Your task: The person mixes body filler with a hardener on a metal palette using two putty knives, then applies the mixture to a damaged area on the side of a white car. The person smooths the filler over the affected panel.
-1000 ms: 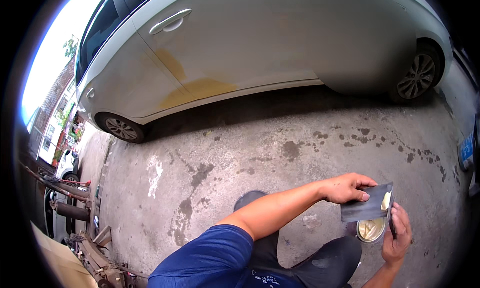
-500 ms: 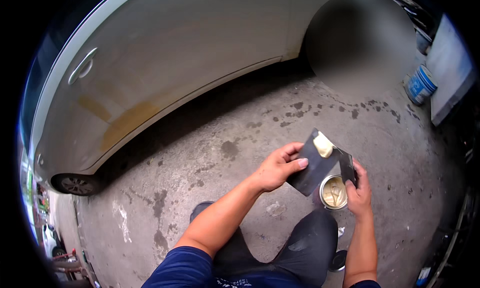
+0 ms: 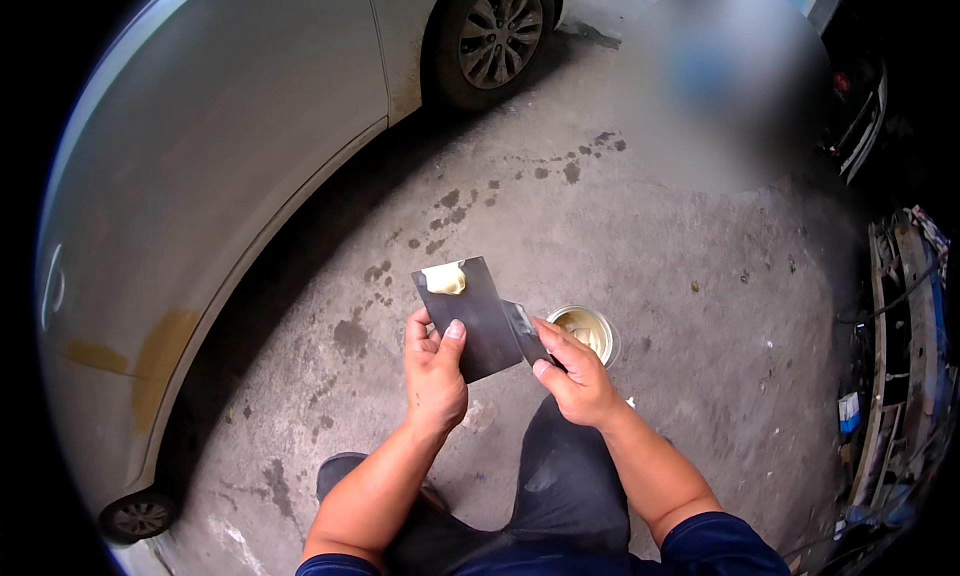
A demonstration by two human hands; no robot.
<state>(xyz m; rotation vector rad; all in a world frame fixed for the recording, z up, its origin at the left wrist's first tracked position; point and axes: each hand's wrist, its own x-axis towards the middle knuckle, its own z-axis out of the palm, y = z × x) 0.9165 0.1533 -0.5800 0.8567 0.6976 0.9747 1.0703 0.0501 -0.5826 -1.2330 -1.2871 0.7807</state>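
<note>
My left hand grips a dark rectangular plate, thumb on its face, with a lump of cream-coloured paste near its top left corner. Closed around a smaller dark flat scraper, my right hand is at the plate's right edge; the scraper touches or overlaps that edge. Just behind the right hand stands an open can of cream paste on the concrete floor, partly hidden by hand and scraper.
A white car runs along the left, with yellowish patches low on its body and a wheel at top centre. Metal car parts line the right edge. Stained concrete lies around my legs. A blurred circle hides the upper right.
The view has turned to the right along the car. The plate has tilted and moved from over the can to left of it, both hands still holding their tools.
</note>
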